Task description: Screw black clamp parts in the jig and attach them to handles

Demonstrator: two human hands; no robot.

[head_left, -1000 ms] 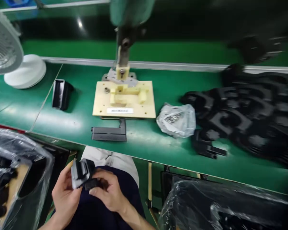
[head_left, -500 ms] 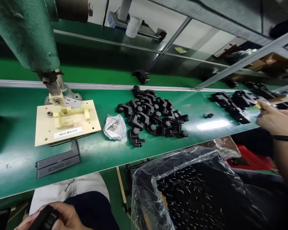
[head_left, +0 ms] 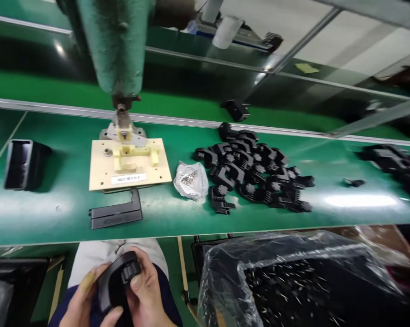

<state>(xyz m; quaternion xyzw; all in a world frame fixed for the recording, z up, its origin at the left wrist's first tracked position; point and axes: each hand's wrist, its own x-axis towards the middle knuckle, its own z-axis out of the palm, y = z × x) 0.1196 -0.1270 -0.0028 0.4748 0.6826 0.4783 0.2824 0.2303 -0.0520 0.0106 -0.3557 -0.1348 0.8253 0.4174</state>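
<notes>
A black curved plastic part with a ribbed knob (head_left: 111, 272) is held low over my lap, in front of the bench edge. My left hand (head_left: 80, 297) wraps its left side. My right hand (head_left: 146, 293) grips the right side, thumb by the knob. Parts of the fingers are hidden behind it. On the bench above lies a flat dark grey plastic piece (head_left: 116, 215) with raised lettering. Behind that piece sits a cream fixture plate (head_left: 101, 170) under a green press (head_left: 118, 50).
An open plastic bag of small metal pieces (head_left: 191, 180) lies beside a heap of black clamp-like parts (head_left: 242, 168). A hollow black housing (head_left: 26, 165) stands at left. Below the bench, a plastic-lined box (head_left: 225, 277) contains many small black parts with metal pins.
The view has swung left, so the bench things appear further right. Both my hands and the black part have come up into fuller view. Another person's hand at right is out of frame.
</notes>
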